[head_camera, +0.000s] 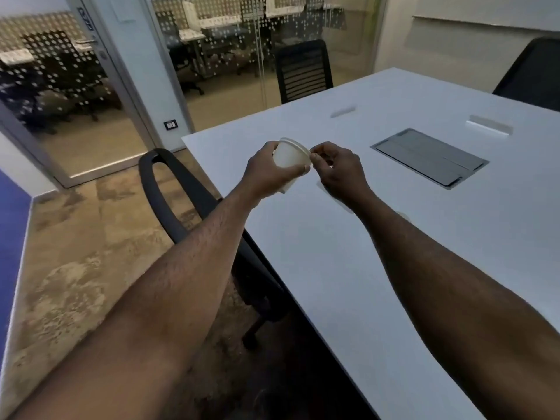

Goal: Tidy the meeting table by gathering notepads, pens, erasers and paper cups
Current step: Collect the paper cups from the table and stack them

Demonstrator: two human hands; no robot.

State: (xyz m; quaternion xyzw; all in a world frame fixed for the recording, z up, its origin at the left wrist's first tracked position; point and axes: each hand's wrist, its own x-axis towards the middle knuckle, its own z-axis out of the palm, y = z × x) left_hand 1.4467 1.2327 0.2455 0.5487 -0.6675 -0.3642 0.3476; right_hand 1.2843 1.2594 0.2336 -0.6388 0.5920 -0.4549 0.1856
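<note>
The paper cup (289, 157) is in the air above the near corner of the white table (378, 268), tilted, with our left hand (266, 174) wrapped around it. Our right hand (336, 171) pinches at its rim, perhaps holding something small. We judge cup-gathering is underway; next we need a spot to collect it.

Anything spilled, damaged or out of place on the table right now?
Nothing stands out. The left hand holds a paper cup tilted above the table, right hand at its rim; no spill shows.
</note>
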